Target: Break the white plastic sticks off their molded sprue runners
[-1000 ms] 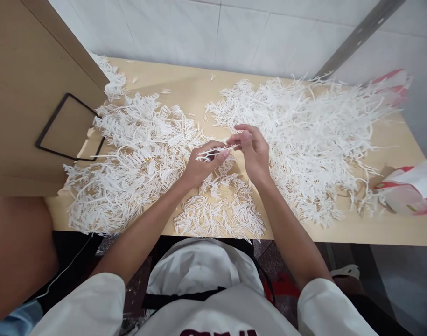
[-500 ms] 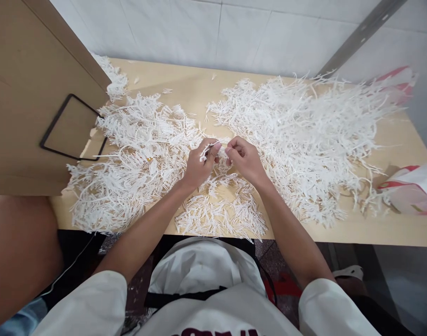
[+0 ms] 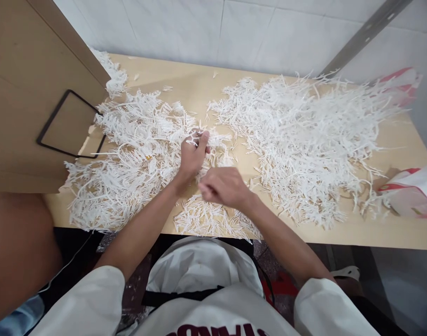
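My left hand point(image 3: 194, 154) is closed around a white branched plastic piece point(image 3: 192, 141), thumb on top, above the inner edge of the left heap. To its lower right, my right hand point(image 3: 225, 186) hovers with the fingers curled in; whatever they hold, if anything, is hidden. A heap of white branched strands and short sticks point(image 3: 129, 182) covers the table on the left. On the right spreads a bigger heap of white branched strands point(image 3: 304, 135). Short white sticks point(image 3: 213, 219) lie loose at the front edge, partly below my right hand.
A cardboard box point(image 3: 31, 107) with a black rectangular frame point(image 3: 41, 135) on its side stands at the left of the wooden table point(image 3: 195, 79). Red-and-white plastic bags point(image 3: 416, 191) lie at the right. A tiled wall point(image 3: 185, 32) rises behind. Another person's arm point(image 3: 20, 252) is at left.
My right hand has come away from the left hand, moving down and toward me, fingers now curled. My left hand has shifted slightly up and left, still holding the white branched piece.
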A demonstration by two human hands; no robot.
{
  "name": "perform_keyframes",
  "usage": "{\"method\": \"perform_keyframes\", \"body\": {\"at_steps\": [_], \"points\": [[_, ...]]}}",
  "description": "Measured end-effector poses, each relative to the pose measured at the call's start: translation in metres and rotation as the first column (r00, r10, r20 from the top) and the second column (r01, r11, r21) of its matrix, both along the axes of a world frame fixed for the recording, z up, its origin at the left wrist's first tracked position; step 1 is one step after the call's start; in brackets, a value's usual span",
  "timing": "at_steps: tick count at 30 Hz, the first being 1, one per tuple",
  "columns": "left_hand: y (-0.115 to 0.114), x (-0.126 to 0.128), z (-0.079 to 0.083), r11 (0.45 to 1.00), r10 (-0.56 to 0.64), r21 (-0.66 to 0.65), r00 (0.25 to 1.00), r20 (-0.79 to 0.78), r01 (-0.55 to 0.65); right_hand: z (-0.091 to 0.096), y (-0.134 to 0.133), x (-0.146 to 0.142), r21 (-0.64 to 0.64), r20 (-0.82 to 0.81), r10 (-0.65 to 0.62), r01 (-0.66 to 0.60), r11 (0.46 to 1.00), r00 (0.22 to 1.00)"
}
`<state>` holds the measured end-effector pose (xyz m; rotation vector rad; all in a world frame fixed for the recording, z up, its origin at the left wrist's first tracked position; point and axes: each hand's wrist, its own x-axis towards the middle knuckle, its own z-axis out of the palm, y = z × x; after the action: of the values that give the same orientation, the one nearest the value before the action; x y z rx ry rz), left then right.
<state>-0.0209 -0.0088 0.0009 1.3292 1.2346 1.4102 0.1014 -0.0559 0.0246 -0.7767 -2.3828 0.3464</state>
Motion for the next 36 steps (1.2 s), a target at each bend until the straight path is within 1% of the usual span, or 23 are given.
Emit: {"method": "perform_keyframes", "body": {"at_steps": [1, 2, 3, 4, 5, 6, 7, 8, 9, 10, 12, 14, 16, 18, 20, 22, 24, 27, 31, 33, 36], "points": [[0.001, -0.001, 0.0, 1.0, 0.029, -0.006, 0.999, 0.035, -0.028, 0.001, -0.002, -0.003, -0.015, 0.031, 0.075, -0.074, 0.997, 0.997], [0.002, -0.001, 0.001, 1.0, 0.023, -0.007, 0.998, 0.056, -0.023, 0.002, -0.003, -0.005, -0.018, 0.008, 0.102, -0.102, 0.995, 0.995], [0.002, 0.0, 0.001, 1.0, -0.018, -0.009, 0.997, 0.072, 0.019, 0.003, -0.002, -0.005, -0.013, -0.065, 0.073, -0.074, 0.997, 0.995], [0.001, 0.0, 0.002, 0.999, -0.051, 0.002, 0.995, 0.084, 0.051, 0.004, 0.0, -0.003, -0.036, -0.138, -0.006, 0.001, 0.999, 0.99], [0.0, 0.001, 0.002, 0.998, -0.067, 0.022, 0.993, 0.094, 0.065, 0.005, 0.004, 0.0, -0.07, -0.232, -0.123, 0.109, 0.992, 0.965], [0.0, 0.002, 0.002, 0.997, -0.071, 0.035, 0.993, 0.1, 0.067, 0.006, 0.009, 0.004, -0.129, -0.313, -0.263, 0.233, 0.964, 0.913], [-0.001, 0.003, 0.001, 0.997, -0.07, 0.044, 0.993, 0.099, 0.066, 0.007, 0.014, 0.008, -0.201, -0.38, -0.384, 0.33, 0.922, 0.841], [-0.001, 0.004, 0.0, 0.997, -0.07, 0.048, 0.993, 0.091, 0.066, 0.008, 0.02, 0.013, -0.276, -0.417, -0.475, 0.39, 0.878, 0.775], [-0.001, 0.004, 0.0, 0.996, -0.076, 0.048, 0.994, 0.076, 0.072, 0.008, 0.024, 0.016, -0.346, -0.418, -0.53, 0.41, 0.844, 0.738], [-0.002, 0.005, -0.001, 0.995, -0.085, 0.052, 0.995, 0.056, 0.082, 0.009, 0.028, 0.019, -0.4, -0.394, -0.553, 0.405, 0.822, 0.734], [-0.003, 0.005, -0.001, 0.992, -0.096, 0.079, 0.995, 0.006, 0.095, 0.009, 0.032, 0.021, -0.442, -0.31, -0.527, 0.37, 0.817, 0.792], [-0.005, 0.004, 0.0, 0.989, -0.083, 0.117, 0.996, -0.042, 0.087, 0.009, 0.032, 0.02, -0.421, -0.253, -0.492, 0.362, 0.831, 0.833], [-0.006, 0.004, 0.001, 0.987, -0.053, 0.146, 0.996, -0.072, 0.063, 0.009, 0.03, 0.017, -0.401, -0.246, -0.507, 0.389, 0.829, 0.826], [-0.007, 0.004, 0.002, 0.986, -0.039, 0.156, 0.996, -0.076, 0.05, 0.01, 0.027, 0.014, -0.411, -0.234, -0.526, 0.407, 0.816, 0.818], [-0.007, 0.004, 0.002, 0.986, -0.043, 0.157, 0.997, -0.064, 0.052, 0.009, 0.026, 0.013, -0.394, -0.199, -0.506, 0.404, 0.826, 0.84], [-0.007, 0.004, 0.001, 0.986, -0.037, 0.16, 0.998, -0.059, 0.046, 0.008, 0.025, 0.013, -0.331, -0.168, -0.471, 0.4, 0.855, 0.866], [-0.007, 0.005, 0.001, 0.984, -0.021, 0.173, 0.997, -0.077, 0.034, 0.006, 0.025, 0.013, -0.254, -0.151, -0.457, 0.412, 0.875, 0.877], [-0.008, 0.004, 0.001, 0.98, -0.025, 0.192, 0.988, -0.15, 0.054, 0.003, 0.023, 0.015, -0.166, -0.128, -0.444, 0.423, 0.891, 0.887], [-0.008, 0.001, -0.001, 0.973, -0.026, 0.214, 0.966, -0.258, 0.083, -0.003, 0.019, 0.014, -0.082, -0.108, -0.402, 0.395, 0.915, 0.909], [-0.008, 0.001, -0.003, 0.971, -0.015, 0.224, 0.959, -0.284, 0.082, -0.006, 0.018, 0.012, -0.03, -0.109, -0.382, 0.382, 0.924, 0.918], [-0.009, 0.001, -0.002, 0.973, -0.02, 0.216, 0.961, -0.274, 0.082, -0.009, 0.017, 0.011, 0.098, -0.096, -0.368, 0.377, 0.921, 0.925]]}}
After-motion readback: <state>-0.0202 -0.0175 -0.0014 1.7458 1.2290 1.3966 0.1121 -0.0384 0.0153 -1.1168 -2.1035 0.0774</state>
